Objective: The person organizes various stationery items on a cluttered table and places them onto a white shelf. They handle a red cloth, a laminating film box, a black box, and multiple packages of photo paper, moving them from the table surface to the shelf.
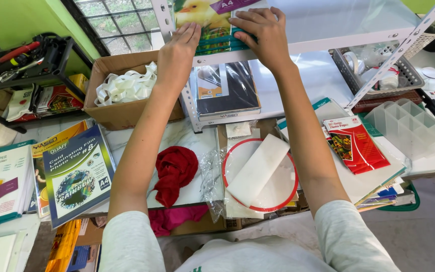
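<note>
Both my hands rest on a stack of paper packs (212, 30) with green edges and a yellow chick picture, lying on the upper shelf of a white metal rack (318, 44). My left hand (177, 53) lies flat against the stack's left front edge. My right hand (260, 32) presses on its top right corner, fingers spread over the pack. On the shelf below lies a dark pack of paper (226, 90).
A cardboard box of white ribbon (127, 85) stands left of the rack. Below are a red cloth (175, 171), a red-rimmed white plate (260, 174), laminating film packs (76, 174), a red paper pack (354, 143), a clear divided tray (411, 126) and a basket (378, 75).
</note>
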